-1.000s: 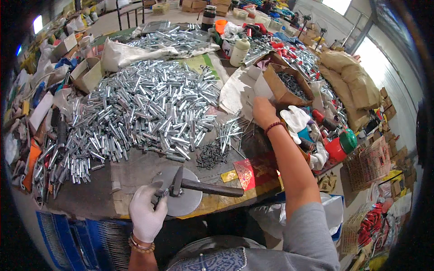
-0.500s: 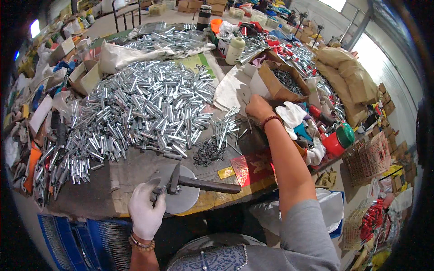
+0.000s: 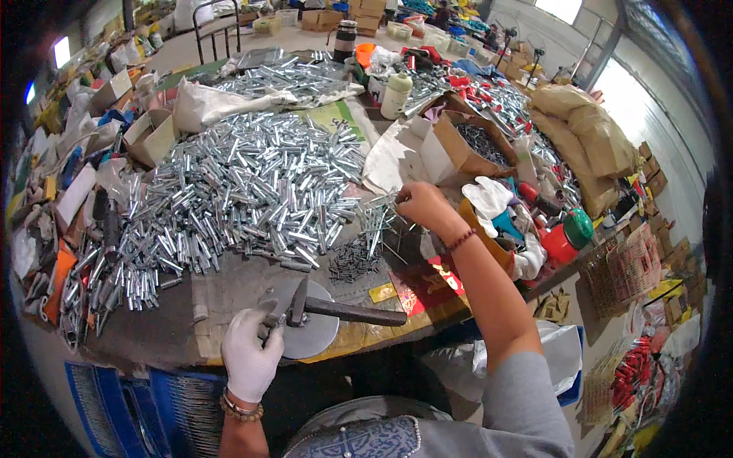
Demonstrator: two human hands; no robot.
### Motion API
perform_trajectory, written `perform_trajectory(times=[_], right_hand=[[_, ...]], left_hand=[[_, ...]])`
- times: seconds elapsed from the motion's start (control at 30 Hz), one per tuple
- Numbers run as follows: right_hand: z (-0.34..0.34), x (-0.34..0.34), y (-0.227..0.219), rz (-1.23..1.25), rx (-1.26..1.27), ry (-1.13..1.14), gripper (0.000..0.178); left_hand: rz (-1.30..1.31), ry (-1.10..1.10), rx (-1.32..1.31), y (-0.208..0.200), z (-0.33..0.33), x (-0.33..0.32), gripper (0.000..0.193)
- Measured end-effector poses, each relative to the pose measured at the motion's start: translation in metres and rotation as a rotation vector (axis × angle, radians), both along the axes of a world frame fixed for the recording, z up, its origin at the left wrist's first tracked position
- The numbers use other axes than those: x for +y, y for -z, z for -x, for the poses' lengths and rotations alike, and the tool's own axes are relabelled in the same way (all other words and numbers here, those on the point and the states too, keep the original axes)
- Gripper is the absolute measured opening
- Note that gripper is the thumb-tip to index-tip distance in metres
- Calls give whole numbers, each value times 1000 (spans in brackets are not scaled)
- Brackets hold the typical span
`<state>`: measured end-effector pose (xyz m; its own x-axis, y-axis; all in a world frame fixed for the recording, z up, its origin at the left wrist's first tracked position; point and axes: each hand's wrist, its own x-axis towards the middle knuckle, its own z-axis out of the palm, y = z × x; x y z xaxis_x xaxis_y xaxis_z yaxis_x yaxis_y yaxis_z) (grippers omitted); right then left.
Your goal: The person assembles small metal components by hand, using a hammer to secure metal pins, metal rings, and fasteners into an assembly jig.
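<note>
One: resting the gloved left hand [image 3: 252,357] at the left edge of the round grey plate [image 3: 318,337], holding thumb and fingers together, apparently clamping a small metal piece [image 3: 280,321], mostly hidden, just beside the head of the hammer [image 3: 357,312]. Two: holding the bare right hand [image 3: 427,207] above or beside the thin silver rods [image 3: 373,227], to the right of the heaped metal tubes [image 3: 252,183], showing curled-in fingers; not telling from this view whether gripping anything. Judging good practice: recommending steadying the piece over the plate, pinching lightly without covering the end, picking single rods from the loose edge rather than raking through the dark screws [image 3: 353,261], and clearing gloved fingertips from the hammer before lifting or striking.
</note>
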<state>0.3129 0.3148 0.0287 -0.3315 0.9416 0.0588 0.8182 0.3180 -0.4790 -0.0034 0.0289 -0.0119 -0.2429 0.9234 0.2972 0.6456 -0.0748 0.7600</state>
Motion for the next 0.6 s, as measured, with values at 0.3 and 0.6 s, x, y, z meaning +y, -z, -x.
perform_trajectory(times=[0.3,0.6], right_hand=[[-17,-121,-64,-396,-230,-97,10],[-29,-131,-43,-104,41,-214,27]], left_hand=[[-17,87,14,-10,1,-4,32],[-91,286,182,-18,-4,-11,19]])
